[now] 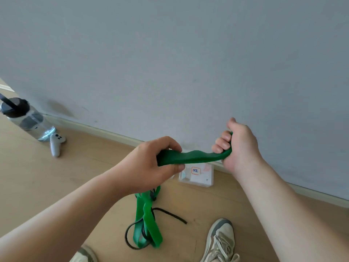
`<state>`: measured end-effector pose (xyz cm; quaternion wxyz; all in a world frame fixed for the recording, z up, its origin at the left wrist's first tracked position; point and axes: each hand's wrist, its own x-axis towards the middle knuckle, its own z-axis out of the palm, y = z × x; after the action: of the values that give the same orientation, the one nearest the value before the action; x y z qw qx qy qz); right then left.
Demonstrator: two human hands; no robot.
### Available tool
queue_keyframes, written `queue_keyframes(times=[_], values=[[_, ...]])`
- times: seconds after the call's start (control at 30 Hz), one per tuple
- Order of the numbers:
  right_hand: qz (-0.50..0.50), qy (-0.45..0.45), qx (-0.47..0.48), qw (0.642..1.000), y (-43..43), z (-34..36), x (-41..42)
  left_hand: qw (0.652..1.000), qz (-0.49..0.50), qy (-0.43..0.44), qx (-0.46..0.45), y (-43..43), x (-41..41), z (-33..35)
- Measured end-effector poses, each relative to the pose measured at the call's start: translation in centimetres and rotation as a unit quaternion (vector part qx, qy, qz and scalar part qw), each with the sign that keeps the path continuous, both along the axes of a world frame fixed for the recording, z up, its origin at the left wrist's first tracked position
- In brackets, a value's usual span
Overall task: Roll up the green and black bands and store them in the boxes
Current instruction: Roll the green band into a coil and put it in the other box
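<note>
One green band (192, 157), one black band (171, 215), one box (200, 179), one bottle (30, 121), two shoes (221, 241)

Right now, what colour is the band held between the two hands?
The band is green; head view.

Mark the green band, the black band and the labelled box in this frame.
green band (192, 157): head view, on the raised, stretched middle part.
black band (170, 214): head view, on its loose straight end.
labelled box (206, 179): head view, on the clear lid right of its label.
</note>
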<state>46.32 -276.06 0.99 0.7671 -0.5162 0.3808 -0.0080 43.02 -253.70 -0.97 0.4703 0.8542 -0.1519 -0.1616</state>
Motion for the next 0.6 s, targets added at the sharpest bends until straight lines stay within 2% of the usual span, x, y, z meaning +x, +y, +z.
queue_keyframes(times=[0.07,0.13,0.2,0.27,0.3,0.33,0.37,0.4,0.43,0.5,0.53,0.6], values=[[-0.002,0.013,-0.057,0.998,-0.7,-1.3,0.1,0.997,-0.039,-0.055,0.030,0.0,-0.2,0.1],[0.057,0.028,-0.170,0.983,-1.5,-2.6,-0.2,0.990,-0.040,-0.109,0.083,0.4,0.0,-0.2],[0.173,0.052,-0.339,0.923,-2.1,-3.6,-0.9,0.986,-0.022,-0.125,0.111,0.8,0.3,-0.6],[0.277,0.039,-0.490,0.826,-2.3,-4.0,-1.4,0.984,-0.010,-0.136,0.118,0.9,0.5,-1.0],[0.300,0.006,-0.532,0.792,-2.2,-3.6,-1.6,0.982,-0.008,-0.140,0.123,0.8,0.5,-1.2],[0.322,-0.033,-0.524,0.787,-1.7,-2.8,-1.8,0.981,-0.008,-0.144,0.131,0.7,0.5,-1.4],[0.358,-0.072,-0.467,0.805,-1.0,-2.0,-2.0,0.979,-0.012,-0.149,0.136,0.5,0.4,-1.5],[0.420,-0.099,-0.376,0.820,-0.3,-1.3,-2.3,0.979,-0.016,-0.153,0.133,0.2,0.4,-1.5],[0.489,-0.109,-0.299,0.812,0.6,-0.8,-2.5,0.980,-0.018,-0.158,0.121,-0.1,0.3,-1.4],[0.586,-0.108,-0.264,0.758,1.9,-0.7,-3.2,0.983,-0.011,-0.152,0.098,-0.4,0.2,-1.0],[0.599,-0.105,-0.265,0.748,2.2,-0.8,-3.3,0.985,0.000,-0.147,0.094,-0.4,0.2,-0.9],[0.574,-0.092,-0.260,0.771,2.3,-1.3,-3.4,0.984,0.028,-0.150,0.091,0.0,0.4,-0.7]])
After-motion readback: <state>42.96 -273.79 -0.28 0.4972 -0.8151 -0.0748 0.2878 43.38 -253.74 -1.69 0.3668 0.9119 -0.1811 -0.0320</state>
